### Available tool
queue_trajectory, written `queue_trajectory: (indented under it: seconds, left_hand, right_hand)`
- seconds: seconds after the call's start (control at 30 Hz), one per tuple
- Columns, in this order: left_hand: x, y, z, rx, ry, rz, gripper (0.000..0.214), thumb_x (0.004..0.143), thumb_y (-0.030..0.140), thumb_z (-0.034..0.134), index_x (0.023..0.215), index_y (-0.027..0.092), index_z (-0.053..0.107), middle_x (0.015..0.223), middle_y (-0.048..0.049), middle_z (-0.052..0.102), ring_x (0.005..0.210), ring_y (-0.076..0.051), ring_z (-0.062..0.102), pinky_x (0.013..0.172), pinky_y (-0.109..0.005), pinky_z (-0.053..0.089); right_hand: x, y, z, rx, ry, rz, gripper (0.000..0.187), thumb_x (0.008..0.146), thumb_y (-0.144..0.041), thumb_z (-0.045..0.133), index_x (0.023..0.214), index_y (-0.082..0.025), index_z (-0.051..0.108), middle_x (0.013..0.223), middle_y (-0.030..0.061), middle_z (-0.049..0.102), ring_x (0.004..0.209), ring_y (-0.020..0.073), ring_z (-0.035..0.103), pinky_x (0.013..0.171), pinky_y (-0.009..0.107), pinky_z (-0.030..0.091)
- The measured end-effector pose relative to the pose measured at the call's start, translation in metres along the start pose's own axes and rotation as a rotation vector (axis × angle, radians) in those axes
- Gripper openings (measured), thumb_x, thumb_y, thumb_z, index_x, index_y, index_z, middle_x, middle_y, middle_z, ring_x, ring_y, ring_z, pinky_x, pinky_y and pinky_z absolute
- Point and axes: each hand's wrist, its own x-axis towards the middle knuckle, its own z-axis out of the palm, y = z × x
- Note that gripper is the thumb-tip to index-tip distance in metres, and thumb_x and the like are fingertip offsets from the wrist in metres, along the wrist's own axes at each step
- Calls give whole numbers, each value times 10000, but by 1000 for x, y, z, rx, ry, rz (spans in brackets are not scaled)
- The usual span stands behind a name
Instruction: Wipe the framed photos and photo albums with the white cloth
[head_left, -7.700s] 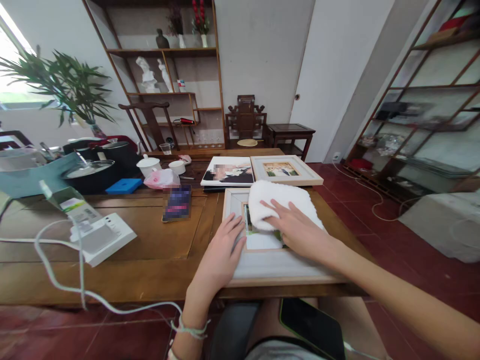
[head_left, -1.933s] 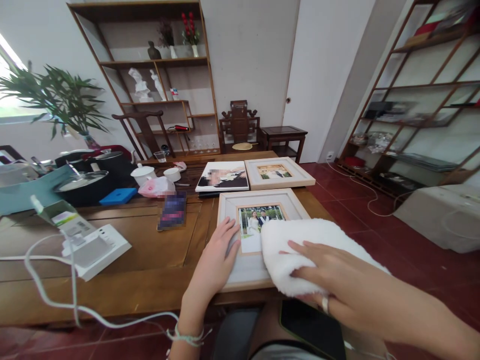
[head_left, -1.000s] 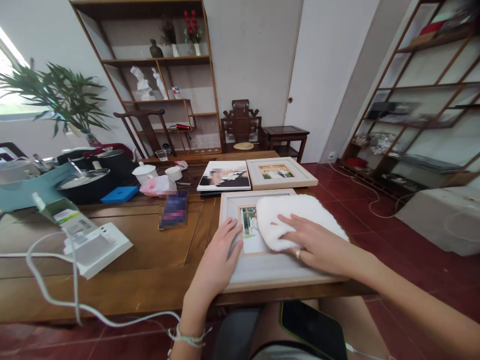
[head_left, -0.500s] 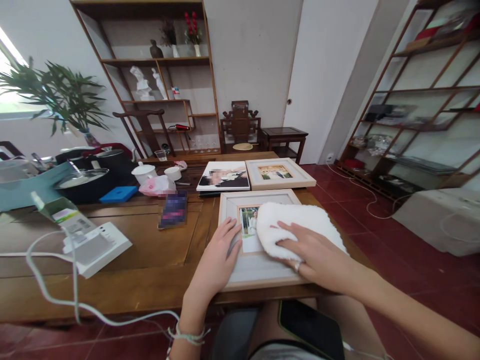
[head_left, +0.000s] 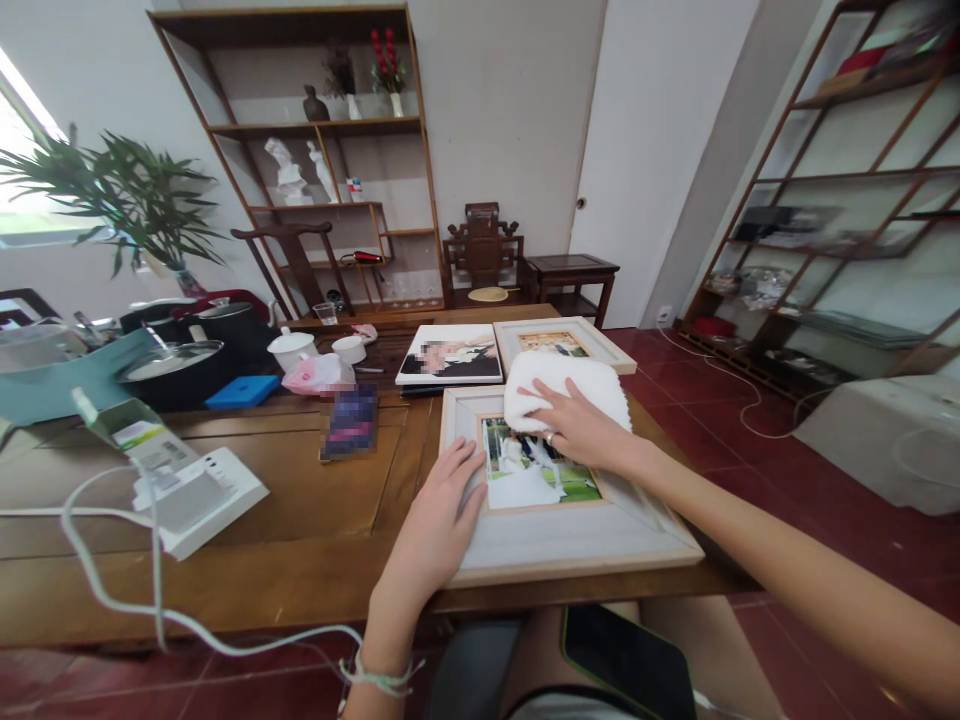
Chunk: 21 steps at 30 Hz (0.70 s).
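A framed photo (head_left: 570,545) with a pale wide border lies flat at the table's front edge. My left hand (head_left: 442,500) rests on its left side, fingers extended flat and apart. A fluffy white cloth (head_left: 611,385) is under my right hand (head_left: 577,420), which presses it against the upper part of the frame. The cloth covers the frame's top right area and overlaps the near edge of a second framed photo (head_left: 607,340) behind it. The lower part of the near picture shows, with a white dress and green grass.
Left of the second frame lies a photo panel (head_left: 450,355). Farther left are a pixelated dark item (head_left: 349,420), a lidded white cup (head_left: 291,350), a blue box (head_left: 241,392), a black pot (head_left: 176,375) and an opened white box (head_left: 214,500) with a cable. A phone (head_left: 628,660) lies on my lap.
My right hand and the cloth have moved away from me, from the frame's middle right to its top edge, uncovering more of the picture. My left hand stays on the frame's left side.
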Motion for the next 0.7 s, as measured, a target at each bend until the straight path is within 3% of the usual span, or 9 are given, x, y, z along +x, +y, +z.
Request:
queue_trajectory:
  seconds: [0.23, 0.37, 0.5, 0.6, 0.7]
  left_hand:
    - [2, 0, 1, 6, 4, -3, 385, 931, 277, 405, 1287, 177, 509, 1433, -100, 438, 1387, -212, 294, 1142, -438, 266]
    - [1, 0, 1, 14, 0, -5, 380, 931, 269, 404, 1281, 170, 511, 1434, -100, 436, 1386, -208, 296, 1144, -438, 264]
    - [1, 0, 1, 12, 5, -10, 373, 930, 262, 406, 1274, 166, 513, 1429, -99, 443, 1383, -204, 303, 1142, -436, 267]
    - [1, 1, 1, 12, 5, -10, 369, 929, 258, 407, 1268, 167, 518, 1426, -95, 447, 1383, -202, 304, 1143, -431, 264]
    - [1, 2, 0, 15, 1, -15, 372, 927, 254, 411, 1270, 158, 520, 1428, -98, 445, 1385, -202, 300, 1147, -425, 257]
  right_hand:
    - [-38, -31, -21, 225, -183, -170, 495, 738, -36, 416, 1163, -187, 619, 1379, 96, 501, 1401, 210, 184, 1126, 541, 121]
    - [-69, -44, -43, 370, -315, -148, 521, 729, -57, 450, 1205, -203, 604, 1451, 84, 400, 1389, 228, 220, 1141, 506, 111]
    - [-91, -54, -65, 476, -444, -73, 541, 681, -29, 438, 1138, -227, 648, 1473, 29, 351, 1369, 251, 268, 1132, 488, 191]
    - [-98, -56, -67, 517, -432, -72, 556, 629, -3, 424, 1058, -246, 682, 1448, -18, 393, 1371, 244, 254, 1137, 470, 199]
    - [-100, -47, -52, 454, -337, -95, 617, 581, 19, 409, 1077, -241, 669, 1452, -25, 392, 1384, 223, 220, 1145, 460, 187]
